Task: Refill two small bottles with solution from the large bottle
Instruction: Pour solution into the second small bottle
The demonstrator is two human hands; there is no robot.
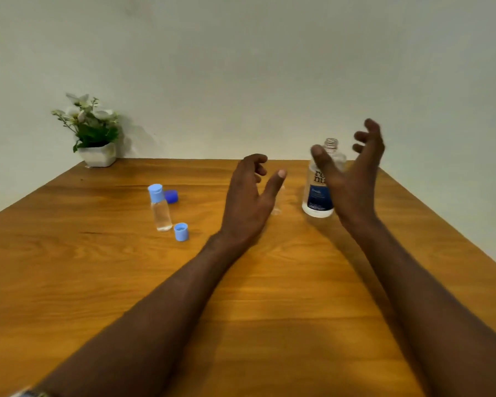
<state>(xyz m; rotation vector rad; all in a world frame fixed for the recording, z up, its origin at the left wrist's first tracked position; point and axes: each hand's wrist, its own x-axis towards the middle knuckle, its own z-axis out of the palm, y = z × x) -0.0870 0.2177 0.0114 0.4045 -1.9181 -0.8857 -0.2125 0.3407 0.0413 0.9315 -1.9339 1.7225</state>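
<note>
Left hand: left hand (249, 196) is raised above the tabletop, fingers loosely spread and lightly curled, thumb stuck out to the right, gripping nothing.
Right hand: right hand (352, 179) is raised too, palm facing left, fingers and thumb spread wide and holding nothing; it stands just in front of the large bottle, and whether it touches it cannot be told.
Large bottle: large clear plastic bottle with a white and dark blue label (317, 193) stands upright at the right rear of the tabletop, its threaded neck uncapped, partly covered by the right thumb.
First small bottle: small clear plastic bottle with a light blue cap on (160, 209) stands upright left of centre, with clear liquid inside.
Second small bottle: small clear uncapped bottle (277, 207) is mostly hidden behind the left hand, between that hand and the large bottle; only a faint edge shows, so its fill level cannot be told.
Loose caps: light blue plastic cap (181, 231) lies open side up just right of the first small bottle's base; dark blue round cap (171, 196) lies just behind that bottle.
Tabletop: brown wooden tabletop (241, 296) carries all of these.
Corner: green plant with white flowers in a white pot (93, 133) sits at the far left corner against the pale wall.
</note>
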